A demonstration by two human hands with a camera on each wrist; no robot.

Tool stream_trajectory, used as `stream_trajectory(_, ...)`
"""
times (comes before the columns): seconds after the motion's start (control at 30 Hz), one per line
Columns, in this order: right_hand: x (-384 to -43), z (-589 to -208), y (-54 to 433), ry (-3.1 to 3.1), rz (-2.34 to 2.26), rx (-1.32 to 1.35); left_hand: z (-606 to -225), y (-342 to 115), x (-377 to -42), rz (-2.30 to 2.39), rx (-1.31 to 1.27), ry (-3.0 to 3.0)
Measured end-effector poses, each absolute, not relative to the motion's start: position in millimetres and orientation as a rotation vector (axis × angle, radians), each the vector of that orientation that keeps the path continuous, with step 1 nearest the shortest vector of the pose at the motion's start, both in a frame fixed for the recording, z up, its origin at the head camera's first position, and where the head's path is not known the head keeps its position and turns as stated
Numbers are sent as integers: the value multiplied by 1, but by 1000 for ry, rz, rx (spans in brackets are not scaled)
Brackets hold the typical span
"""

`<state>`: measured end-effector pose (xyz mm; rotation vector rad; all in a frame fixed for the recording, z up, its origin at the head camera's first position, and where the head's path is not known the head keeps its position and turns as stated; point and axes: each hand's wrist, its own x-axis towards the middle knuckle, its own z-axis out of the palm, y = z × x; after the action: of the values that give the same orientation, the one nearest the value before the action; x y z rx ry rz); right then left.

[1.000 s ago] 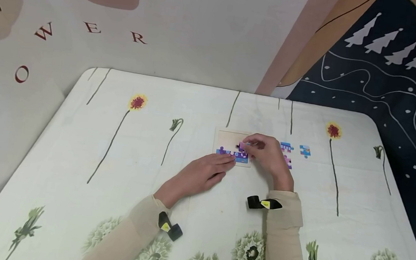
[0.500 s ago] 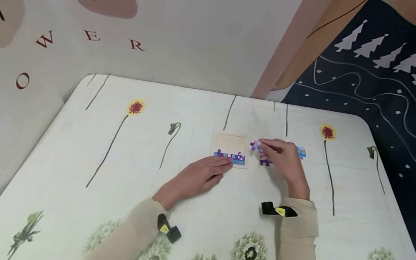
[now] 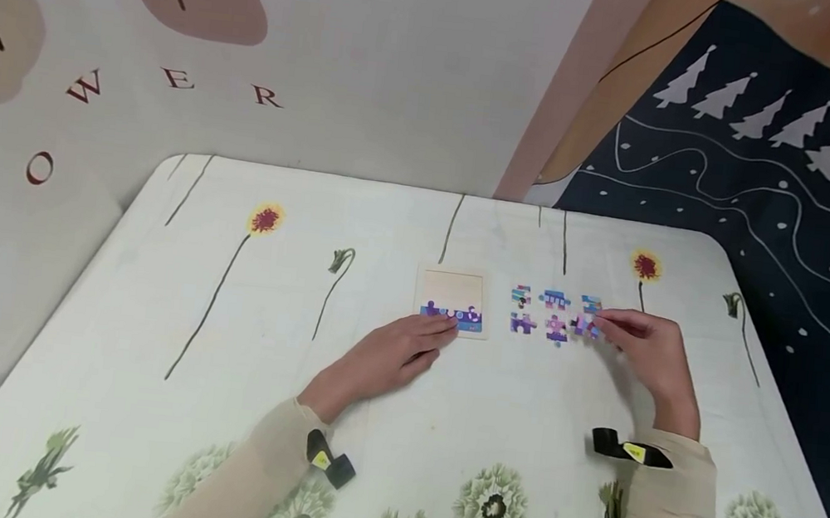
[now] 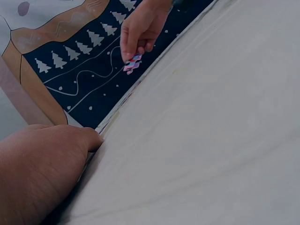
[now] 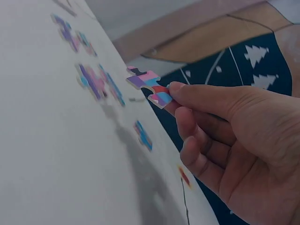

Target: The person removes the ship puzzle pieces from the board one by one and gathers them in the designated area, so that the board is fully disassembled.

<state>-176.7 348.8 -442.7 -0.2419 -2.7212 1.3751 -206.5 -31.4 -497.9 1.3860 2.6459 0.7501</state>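
Note:
A small wooden puzzle tray [image 3: 453, 286] lies mid-table, with a row of purple and blue pieces [image 3: 454, 315] fitted along its near edge. My left hand [image 3: 406, 348] lies flat, its straight fingertips [image 3: 448, 326] resting on the tray's near edge. To the right, several loose puzzle pieces [image 3: 539, 313] lie in two rows on the cloth. My right hand [image 3: 640, 339] pinches a pink, purple and blue puzzle piece [image 5: 150, 86] between thumb and forefinger, lifted just above the cloth at the right end of the loose pieces. The left wrist view shows that same piece [image 4: 132, 63] hanging from the fingers.
The table [image 3: 153, 334] wears a white cloth printed with flowers. A printed wall stands behind it, and a dark cloth with white trees [image 3: 770, 160] hangs at the right. More loose pieces [image 5: 93, 82] lie on the cloth under my right hand.
My right hand has moved right, from over the tray to the far end of the loose pieces, and now pinches a piece there. The left hand has stayed on the tray's edge.

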Motion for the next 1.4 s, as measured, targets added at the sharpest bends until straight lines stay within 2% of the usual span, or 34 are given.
stream_trajectory(0.27,-172,-450,365,-2792,1386,-417,-495,-32,-207,802,1407,2639)
stream_trajectory(0.73,-179,-462,361,-2883,1249,-490,-498,-32,-207,820,1414,2641)
stream_trajectory(1.4,-179,-466,362,-2901,1191,-416,-498,-31,-208,816,1414,2640)
